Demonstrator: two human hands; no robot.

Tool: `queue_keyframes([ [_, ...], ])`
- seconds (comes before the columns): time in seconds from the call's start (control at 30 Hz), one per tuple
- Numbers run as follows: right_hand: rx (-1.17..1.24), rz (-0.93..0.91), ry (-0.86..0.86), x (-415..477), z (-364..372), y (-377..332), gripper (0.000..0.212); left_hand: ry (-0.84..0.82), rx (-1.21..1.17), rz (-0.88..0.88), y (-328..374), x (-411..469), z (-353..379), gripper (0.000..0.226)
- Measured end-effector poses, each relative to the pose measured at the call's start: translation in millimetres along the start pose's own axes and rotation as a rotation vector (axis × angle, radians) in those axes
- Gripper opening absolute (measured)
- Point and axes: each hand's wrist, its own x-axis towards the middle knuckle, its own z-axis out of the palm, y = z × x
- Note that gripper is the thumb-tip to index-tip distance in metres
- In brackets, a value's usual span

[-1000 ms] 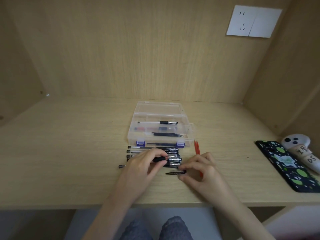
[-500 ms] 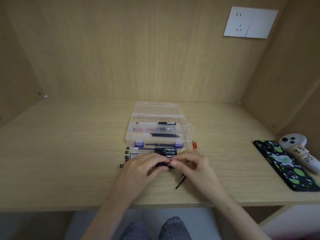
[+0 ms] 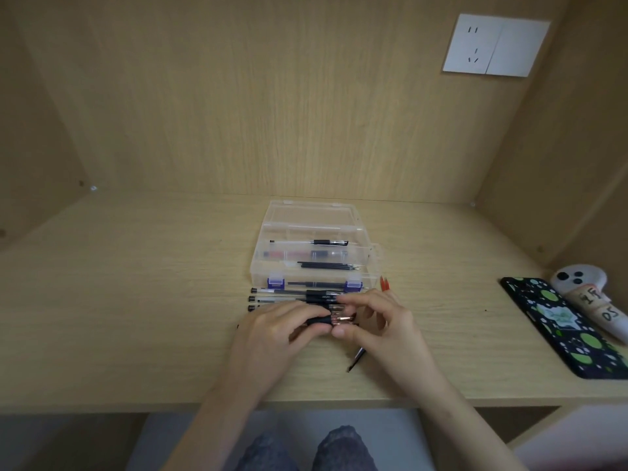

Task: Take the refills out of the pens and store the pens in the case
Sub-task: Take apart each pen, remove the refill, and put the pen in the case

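Black pen (image 3: pixel 321 321) pinched between both hands (image 3: pixel 272 338) (image 3: pixel 384 331).

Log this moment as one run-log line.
phase: opening pen | left grip: holds pen barrel | right grip: pinches its tip end | case: open, refills inside | desk: row of pens waiting

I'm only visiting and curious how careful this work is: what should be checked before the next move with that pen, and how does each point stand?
1. Pen held at both ends: ok. The left hand grips the pen by its black grip, and the right hand pinches its tip.
2. Tip unscrewed: cannot tell. The joint is too small to judge.
3. Case open: ok.
4. Room in case: ok. Free space shows in its back compartment.
5. Loose dark piece beside the right wrist: not ok. A sweep could knock it off the desk.
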Motion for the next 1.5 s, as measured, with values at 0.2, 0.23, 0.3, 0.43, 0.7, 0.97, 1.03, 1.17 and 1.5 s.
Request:
queue_keyframes([
  [0.2,-0.015,0.019,-0.013,-0.5,-1.6,2.5,0.014,0.005,0.009,0.014,1.3,0.9,-0.4,0.028],
  [0.23,0.004,0.037,-0.021,-0.8,-2.3,1.8,0.021,0.008,0.004,0.010,1.4,1.1,-0.7,0.027],
  [0.3,0.053,0.088,-0.019,-0.9,-3.1,0.0,0.026,0.011,0.007,0.016,1.7,1.6,-0.8,0.026],
  [0.43,0.019,0.093,-0.024,1.1,-3.5,1.8,0.007,0.004,0.012,0.017,2.7,2.3,-0.8,0.028],
  [0.7,0.003,0.075,-0.053,-0.1,-3.5,2.5,0.012,-0.010,0.008,-0.004,3.1,2.4,-1.3,0.027],
  [0.97,0.050,0.111,-0.051,-1.2,-5.7,2.7,0.009,-0.022,-0.015,-0.020,3.4,2.5,-1.5,0.025],
  [1.03,0.043,0.113,-0.049,-1.2,-5.4,3.7,0.007,-0.021,-0.010,-0.019,3.8,3.1,-1.3,0.025],
  [1.17,0.086,0.131,-0.051,-1.7,-5.9,4.0,0.020,-0.011,-0.017,-0.013,4.1,2.8,-1.1,0.025],
  [1.5,0.104,0.134,-0.047,-0.9,-5.2,2.4,0.012,-0.024,-0.019,-0.012,3.6,2.6,-1.4,0.027],
])
